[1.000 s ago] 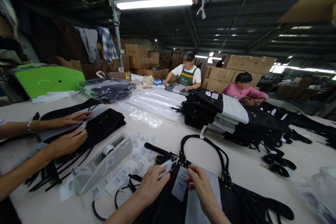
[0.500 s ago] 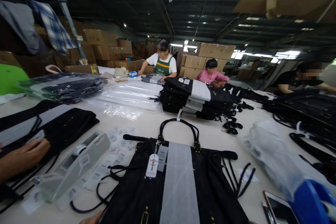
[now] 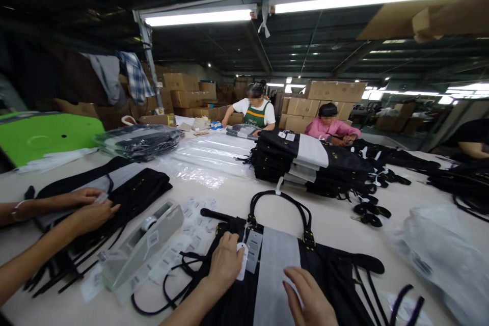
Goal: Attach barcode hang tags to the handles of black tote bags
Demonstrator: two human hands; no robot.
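Observation:
A black bag (image 3: 321, 275) lies flat in front of me, its handles up and a pale grey strip (image 3: 277, 270) down its middle. My left hand (image 3: 226, 261) is at the white hang tag (image 3: 243, 261), fingers bent together; whatever they pinch is too small to make out. Beside it a grey label (image 3: 253, 251) rests on the bag. Over the right edge of the strip, my right hand (image 3: 307, 298) has its fingers apart and holds nothing.
At left, another person's hands (image 3: 89, 209) hold a small label over a black bag (image 3: 145, 188). A tape dispenser (image 3: 145, 244) stands between. Stacked black bags (image 3: 305, 163), clear plastic sleeves (image 3: 214, 150) and a plastic bag (image 3: 439, 249) lie beyond. Two people work at the back.
My view has turned left and up. Both my hands have come in over the bag, the left to the tags, the right to the strip. The neighbour's second hand now shows.

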